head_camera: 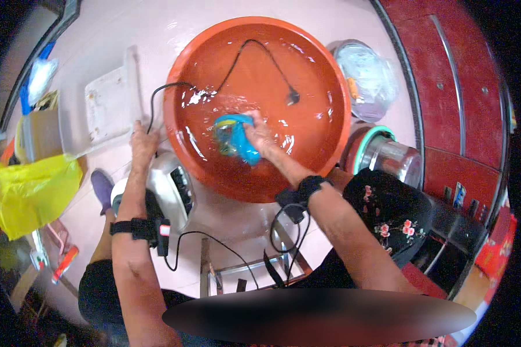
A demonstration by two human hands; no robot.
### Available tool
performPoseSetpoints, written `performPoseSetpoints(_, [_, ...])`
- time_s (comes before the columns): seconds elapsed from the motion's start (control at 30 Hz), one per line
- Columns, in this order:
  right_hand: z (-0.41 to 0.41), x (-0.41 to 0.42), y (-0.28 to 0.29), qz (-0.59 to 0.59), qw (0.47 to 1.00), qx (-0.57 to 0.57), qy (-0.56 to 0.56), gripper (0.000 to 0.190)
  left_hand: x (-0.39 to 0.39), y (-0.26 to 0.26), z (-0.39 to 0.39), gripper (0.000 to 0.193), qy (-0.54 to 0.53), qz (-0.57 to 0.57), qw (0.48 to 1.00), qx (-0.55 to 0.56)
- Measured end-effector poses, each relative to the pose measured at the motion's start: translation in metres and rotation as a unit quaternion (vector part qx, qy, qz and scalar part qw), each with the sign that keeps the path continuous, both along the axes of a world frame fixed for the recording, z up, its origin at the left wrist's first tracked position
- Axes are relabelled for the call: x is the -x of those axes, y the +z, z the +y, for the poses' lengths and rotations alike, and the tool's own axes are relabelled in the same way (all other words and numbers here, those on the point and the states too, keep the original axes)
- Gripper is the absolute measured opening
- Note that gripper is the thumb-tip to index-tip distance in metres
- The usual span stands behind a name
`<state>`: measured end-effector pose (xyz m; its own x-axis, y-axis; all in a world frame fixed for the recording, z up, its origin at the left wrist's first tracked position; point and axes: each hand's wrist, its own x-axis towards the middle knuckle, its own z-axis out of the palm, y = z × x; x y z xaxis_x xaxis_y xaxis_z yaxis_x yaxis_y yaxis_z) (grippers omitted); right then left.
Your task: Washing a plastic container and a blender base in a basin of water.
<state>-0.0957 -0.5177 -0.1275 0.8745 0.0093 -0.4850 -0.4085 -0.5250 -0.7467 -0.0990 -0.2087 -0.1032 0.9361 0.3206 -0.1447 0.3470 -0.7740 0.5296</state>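
Observation:
A large round orange plastic tub (pixel 260 173) of water stands on the floor before me. My left hand (pixel 144 141), outside its left rim, grips a black power cord (pixel 156 90). From there the cord runs over the rim, and its plug end (pixel 292 98) lies in the tub. Inside the tub, my right hand (pixel 259 135) holds a bright blue cloth (pixel 247 145) at the water. A yellow and clear patch shows beside the cloth; I cannot tell what it is. Close below my left hand sits a silver-grey appliance (pixel 163 180), partly hidden by my forearm.
A translucent plastic tray (pixel 106 106) lies to the left, with a yellow plastic bag (pixel 34 191) nearer me. Right of the tub are a plastic-wrapped container (pixel 364 78) and a clear basin (pixel 393 158). Red cabinet doors (pixel 447 86) line the right side.

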Motion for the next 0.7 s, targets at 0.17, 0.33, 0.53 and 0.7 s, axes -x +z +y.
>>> performPoseSetpoints(0.17, [-0.004, 0.013, -0.022, -0.242, 0.929, 0.267, 0.085, 0.025, -0.034, -0.014, -0.014, 0.03, -0.091, 0.07, 0.98, 0.162])
performPoseSetpoints(0.33, [0.022, 0.007, 0.014, 0.199, 0.971, -0.135, -0.015, 0.025, -0.041, 0.048, 0.002, 0.023, -0.138, 0.101, 0.976, 0.133])
performPoseSetpoints(0.53, [0.033, -0.009, 0.065, 0.236, 0.849, -0.454, -0.135, 0.024, -0.073, 0.096, -0.034, 0.021, -0.191, 0.084, 0.962, 0.177])
performPoseSetpoints(0.7, [0.056, -0.014, 0.098, 0.253, 0.795, -0.55, -0.032, 0.032, -0.075, 0.108, -0.045, 0.025, -0.231, 0.135, 0.947, 0.179])
